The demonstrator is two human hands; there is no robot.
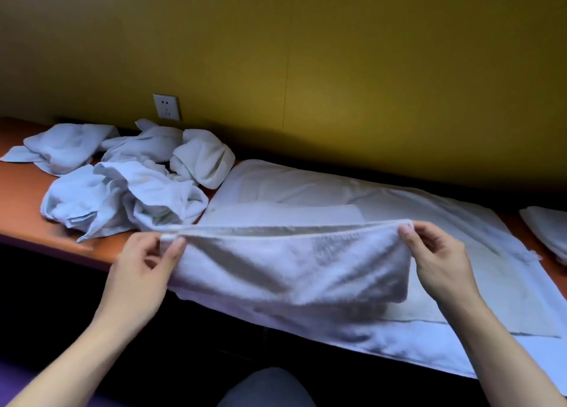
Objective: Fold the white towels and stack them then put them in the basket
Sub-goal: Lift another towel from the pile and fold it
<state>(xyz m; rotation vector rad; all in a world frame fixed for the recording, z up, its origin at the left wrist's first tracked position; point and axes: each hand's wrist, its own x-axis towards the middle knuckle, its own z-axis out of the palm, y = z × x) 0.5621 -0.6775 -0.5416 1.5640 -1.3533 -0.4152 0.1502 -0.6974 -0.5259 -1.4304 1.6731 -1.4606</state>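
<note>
Both hands are up on the white towel (pixel 291 265) now, the left hand (pixel 144 271) pinching one top corner, the right hand (pixel 435 259) the other, fingers (pixel 176 248) clenched on the doubled hem. It hangs slack between them just above the front of the orange bench (pixel 21 222), sagging in the middle. Soft terry, light, floppy, no stiffness at all, so the corners are the right place to hold; grab mid-edge and it would droop and skew. It looks plain white, already doubled over once, I think, though the layers are hard to count. Beneath lies a larger white cloth (pixel 383 197) spread flat. Crumpled towels (pixel 122 185) wait at the left, a folded stack (pixel 549 231) sits at the far right. No basket in view.
</note>
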